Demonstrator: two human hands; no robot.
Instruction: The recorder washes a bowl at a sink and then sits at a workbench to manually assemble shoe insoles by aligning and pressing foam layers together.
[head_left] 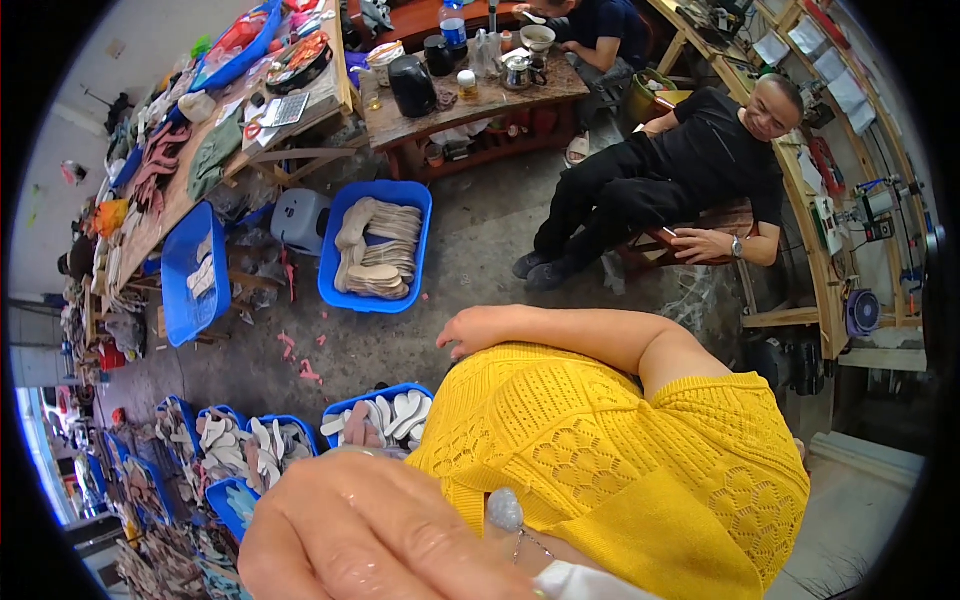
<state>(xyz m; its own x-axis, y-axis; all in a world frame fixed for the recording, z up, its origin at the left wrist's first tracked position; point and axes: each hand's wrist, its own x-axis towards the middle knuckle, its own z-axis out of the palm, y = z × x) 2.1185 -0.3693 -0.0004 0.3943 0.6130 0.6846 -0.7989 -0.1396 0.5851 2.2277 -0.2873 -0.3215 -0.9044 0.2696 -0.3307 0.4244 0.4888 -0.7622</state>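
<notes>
My left hand looms large at the lower left, very close to the camera. Its back and bent knuckles show, but the fingertips run past the lower edge, so what they touch is hidden. My right forearm crosses in front of my yellow knit top, and my right hand hangs at its far edge. Those fingers are loosely bent, partly hidden by the top, with nothing seen in them. A pale oval pendant on a thin chain lies near the left hand. Beyond the right hand, a blue bin holds beige insole-shaped pieces.
A person in black sits on a bench; another person sits at a table with bowls and jugs. A tilted blue tub, a grey stool and a cluttered workbench stand left. Several filled bins line the lower left.
</notes>
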